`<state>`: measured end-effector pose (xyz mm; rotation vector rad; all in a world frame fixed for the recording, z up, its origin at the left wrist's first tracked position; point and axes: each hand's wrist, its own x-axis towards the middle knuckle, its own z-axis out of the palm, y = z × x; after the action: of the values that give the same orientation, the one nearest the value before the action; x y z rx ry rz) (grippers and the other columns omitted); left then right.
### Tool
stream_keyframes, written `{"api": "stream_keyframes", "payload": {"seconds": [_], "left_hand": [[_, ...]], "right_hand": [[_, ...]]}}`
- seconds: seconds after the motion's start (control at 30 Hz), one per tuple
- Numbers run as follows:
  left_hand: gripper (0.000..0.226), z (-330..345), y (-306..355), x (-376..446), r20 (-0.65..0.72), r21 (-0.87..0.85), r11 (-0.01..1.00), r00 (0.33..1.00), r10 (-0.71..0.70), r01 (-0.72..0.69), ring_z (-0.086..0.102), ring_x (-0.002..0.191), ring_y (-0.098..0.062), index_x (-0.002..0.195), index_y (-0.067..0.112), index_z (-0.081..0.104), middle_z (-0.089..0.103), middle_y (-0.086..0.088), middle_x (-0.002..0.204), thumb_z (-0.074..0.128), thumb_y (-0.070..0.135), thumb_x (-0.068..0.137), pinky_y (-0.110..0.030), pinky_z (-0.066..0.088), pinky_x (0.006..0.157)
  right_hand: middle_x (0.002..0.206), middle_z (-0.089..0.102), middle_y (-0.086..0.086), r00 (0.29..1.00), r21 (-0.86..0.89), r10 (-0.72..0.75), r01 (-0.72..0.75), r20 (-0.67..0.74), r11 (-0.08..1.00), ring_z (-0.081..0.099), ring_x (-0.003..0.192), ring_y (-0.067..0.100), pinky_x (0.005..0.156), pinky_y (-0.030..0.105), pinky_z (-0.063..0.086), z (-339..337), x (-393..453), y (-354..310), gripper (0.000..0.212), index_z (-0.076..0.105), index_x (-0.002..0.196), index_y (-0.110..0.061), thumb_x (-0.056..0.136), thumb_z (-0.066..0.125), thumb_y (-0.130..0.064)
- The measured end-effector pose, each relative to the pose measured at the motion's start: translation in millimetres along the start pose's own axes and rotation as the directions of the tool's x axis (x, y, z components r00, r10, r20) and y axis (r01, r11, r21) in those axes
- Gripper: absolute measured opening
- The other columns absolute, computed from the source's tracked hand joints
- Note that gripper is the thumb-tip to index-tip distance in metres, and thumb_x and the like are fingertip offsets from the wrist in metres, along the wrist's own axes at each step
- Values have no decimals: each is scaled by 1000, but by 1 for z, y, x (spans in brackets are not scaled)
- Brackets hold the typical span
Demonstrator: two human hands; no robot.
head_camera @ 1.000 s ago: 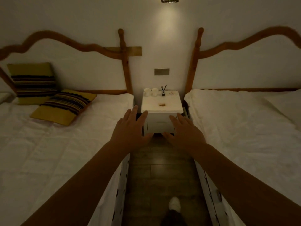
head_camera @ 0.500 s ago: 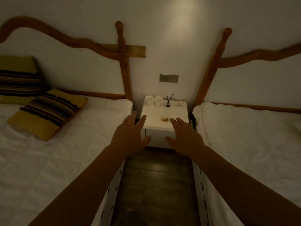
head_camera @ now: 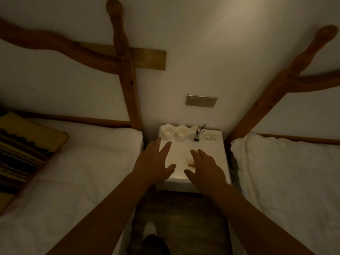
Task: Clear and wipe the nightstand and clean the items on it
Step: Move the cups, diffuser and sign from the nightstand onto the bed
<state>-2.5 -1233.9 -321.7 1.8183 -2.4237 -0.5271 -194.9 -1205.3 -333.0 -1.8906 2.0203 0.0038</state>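
Note:
A white nightstand [head_camera: 219, 159] stands between two beds against the wall. At its back edge sit two white cups [head_camera: 167, 131] [head_camera: 182, 132], a small reed diffuser with dark sticks [head_camera: 196, 138] and a flat white panel with dots [head_camera: 211, 138]. A brownish stain [head_camera: 190, 163] marks the top near the middle. My left hand [head_camera: 154, 162] hovers over the left part of the top, fingers spread, empty. My right hand [head_camera: 206, 168] hovers over the front right, fingers apart, empty, just right of the stain.
White beds flank the nightstand, left [head_camera: 73, 162] and right [head_camera: 285, 172], with wooden headboard posts [head_camera: 128, 85] [head_camera: 272, 89]. A striped yellow pillow [head_camera: 24, 144] lies at far left. A wall switch plate [head_camera: 201, 100] is above the nightstand. Dark wood floor [head_camera: 184, 218] and my foot [head_camera: 150, 230] are below.
I have come closer to the nightstand and the view has tilted down. Both hands have moved forward from in front of it to over its top.

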Motion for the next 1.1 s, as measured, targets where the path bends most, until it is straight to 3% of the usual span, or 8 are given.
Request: {"api": "stream_keyframes", "payload": {"seconds": [0.27, 0.4, 0.67, 0.83, 0.93, 1.1], "left_hand": [[81, 92, -59, 145, 128, -48, 996, 989, -70, 77, 16, 145, -29, 152, 27, 12, 11, -7, 161, 46, 63, 88, -47, 27, 114], [82, 138, -80, 207, 85, -75, 996, 995, -46, 53, 31, 134, -26, 150, 27, 17, 28, -7, 151, 53, 61, 85, -47, 38, 106], [99, 227, -115, 332, 136, -31, 993, 985, -108, 113, 8, 145, -36, 153, 31, 1, -3, -7, 161, 60, 63, 80, -55, 28, 111], [103, 248, -115, 367, 151, 101, 994, 987, -50, 35, 3, 144, -43, 151, 37, 2, -7, -6, 161, 68, 61, 75, -57, 31, 109], [97, 257, -111, 379, 147, 98, 993, 987, -72, 58, 10, 142, -45, 151, 37, 7, 1, -5, 160, 66, 60, 77, -57, 37, 102], [75, 261, -108, 378, 49, 113, 992, 997, -64, 58, 42, 124, -37, 142, 30, 30, 27, -5, 150, 70, 43, 80, -44, 46, 91]], "right_hand": [[159, 21, 3, 992, 19, 37, -39, 119, 999, 27, 141, 27, 104, 46, 39, 68, 169, 14, 82, 18, 150, -29, 84, 60, -55], [158, 21, 7, 990, -13, -4, 5, 138, 1000, 23, 141, 31, 101, 48, 41, 113, 245, 29, 81, 20, 149, -27, 84, 63, -50], [161, -8, 7, 989, -101, 20, -5, 149, 995, -3, 145, 41, 106, 58, 31, 196, 382, 55, 88, 8, 149, -33, 84, 65, -47], [160, -14, 7, 989, -45, 41, -35, 140, 998, -11, 144, 41, 103, 60, 33, 203, 410, 60, 95, 8, 150, -32, 81, 71, -39], [160, 1, 9, 990, -37, 26, -21, 135, 999, -1, 144, 42, 99, 57, 38, 201, 416, 62, 86, 18, 147, -32, 80, 72, -37], [149, 21, 9, 994, -68, -42, 50, 103, 996, 27, 131, 39, 84, 46, 46, 198, 421, 71, 71, 31, 139, -32, 81, 70, -27]]}}
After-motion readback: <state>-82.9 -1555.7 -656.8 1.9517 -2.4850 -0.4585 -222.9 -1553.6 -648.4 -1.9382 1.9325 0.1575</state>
